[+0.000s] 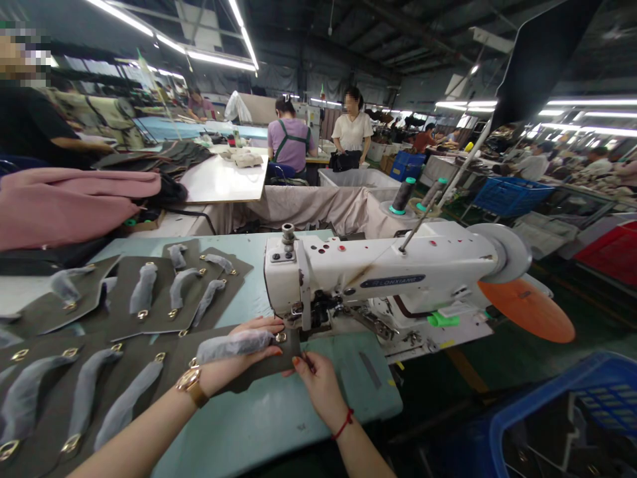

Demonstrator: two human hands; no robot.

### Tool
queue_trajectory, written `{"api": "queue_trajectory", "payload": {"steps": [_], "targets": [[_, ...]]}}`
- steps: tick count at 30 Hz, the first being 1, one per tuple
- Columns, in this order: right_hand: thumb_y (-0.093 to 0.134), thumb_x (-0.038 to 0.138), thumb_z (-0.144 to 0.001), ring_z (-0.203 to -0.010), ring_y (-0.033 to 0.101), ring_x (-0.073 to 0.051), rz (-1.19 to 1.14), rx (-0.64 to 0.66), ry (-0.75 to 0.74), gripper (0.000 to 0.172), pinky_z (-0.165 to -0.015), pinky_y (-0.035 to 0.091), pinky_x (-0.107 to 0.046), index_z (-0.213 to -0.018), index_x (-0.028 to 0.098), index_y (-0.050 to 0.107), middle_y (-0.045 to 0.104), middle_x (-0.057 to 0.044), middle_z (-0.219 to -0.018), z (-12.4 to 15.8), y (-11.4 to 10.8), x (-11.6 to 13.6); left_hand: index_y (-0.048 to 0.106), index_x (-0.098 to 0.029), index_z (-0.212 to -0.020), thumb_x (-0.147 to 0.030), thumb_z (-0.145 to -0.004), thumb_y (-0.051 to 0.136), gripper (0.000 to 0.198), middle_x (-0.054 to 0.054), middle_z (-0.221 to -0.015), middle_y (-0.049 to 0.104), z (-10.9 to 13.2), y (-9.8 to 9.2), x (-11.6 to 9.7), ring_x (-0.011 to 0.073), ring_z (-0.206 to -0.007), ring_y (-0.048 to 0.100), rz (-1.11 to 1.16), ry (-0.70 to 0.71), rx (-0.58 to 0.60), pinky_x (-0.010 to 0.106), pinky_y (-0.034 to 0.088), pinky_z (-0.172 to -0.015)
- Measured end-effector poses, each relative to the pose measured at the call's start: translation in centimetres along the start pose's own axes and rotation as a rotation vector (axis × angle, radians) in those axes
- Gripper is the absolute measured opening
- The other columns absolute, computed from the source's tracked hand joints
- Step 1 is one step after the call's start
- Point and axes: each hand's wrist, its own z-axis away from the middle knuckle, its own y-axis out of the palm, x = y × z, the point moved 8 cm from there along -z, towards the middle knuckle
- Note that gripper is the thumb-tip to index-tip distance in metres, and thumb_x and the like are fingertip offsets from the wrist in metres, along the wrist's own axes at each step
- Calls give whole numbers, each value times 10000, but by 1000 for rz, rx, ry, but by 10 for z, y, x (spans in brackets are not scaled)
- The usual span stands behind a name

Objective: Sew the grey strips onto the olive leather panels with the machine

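Observation:
A dark leather panel with a foam-wrapped handle and a brass ring lies under the head of a white sewing machine. My left hand, with a gold watch on its wrist, lies across the panel and holds it down, fingers stretched toward the needle area. My right hand, with a red string on its wrist, pinches the panel's near right edge.
Several similar dark panels with wrapped handles and brass rings are spread over the pale green table to the left. Pink material is piled at far left. Thread cones stand behind the machine. A blue crate sits lower right. Other people work at the tables behind.

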Motion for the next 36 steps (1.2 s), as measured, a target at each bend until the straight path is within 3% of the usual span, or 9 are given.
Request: {"api": "queue_trajectory", "payload": {"steps": [5, 9, 14, 24, 29, 36], "targets": [[515, 529, -876, -625, 558, -156, -46, 40, 40, 436, -593, 375, -231, -761, 133, 655, 627, -28, -579, -5, 0, 0, 656, -216, -1105, -421, -840, 612, 338, 60, -1273, 581, -3, 0, -5, 219, -1169, 538, 118, -70, 65, 357, 411, -1073], [475, 613, -860, -473, 413, -112, -60, 80, 80, 531, -492, 311, -225, -743, 131, 663, 506, 14, -462, -6, 0, -1, 634, -227, -1128, -450, -825, 617, 377, 51, -1276, 573, -3, -1, 0, 215, -1155, 546, 136, -124, 52, 342, 419, -1065], [466, 675, -828, -428, 296, -82, -57, 80, 111, 588, -442, 240, -223, -749, 125, 660, 515, 15, -481, -5, 0, -2, 624, -239, -1132, -475, -823, 602, 389, 40, -1271, 569, -2, -3, -2, 206, -1170, 536, 121, -146, 64, 325, 399, -1082], [456, 593, -877, -494, 393, -111, 20, -28, 77, 557, -514, 273, -231, -599, 145, 637, 615, -20, -542, -1, 2, -17, 638, -223, -1158, -457, -827, 611, 406, 71, -1253, 598, -2, -4, -8, 230, -1138, 567, -15, -40, 44, 349, 448, -1039], [444, 563, -895, -535, 474, -120, 25, -43, 53, 550, -599, 343, -231, -538, 165, 568, 577, -5, -513, -2, 4, -20, 649, -228, -1142, -454, -841, 599, 380, 75, -1208, 631, -3, -3, -14, 241, -1122, 575, -143, 87, 19, 365, 455, -1025], [461, 533, -897, -490, 439, -103, -12, -29, 59, 494, -574, 342, -233, -550, 181, 472, 481, 32, -478, -3, 6, -20, 651, -219, -1133, -440, -857, 581, 361, 74, -1208, 629, -6, -1, -16, 248, -1129, 568, -119, 97, 72, 397, 426, -1045]]}}
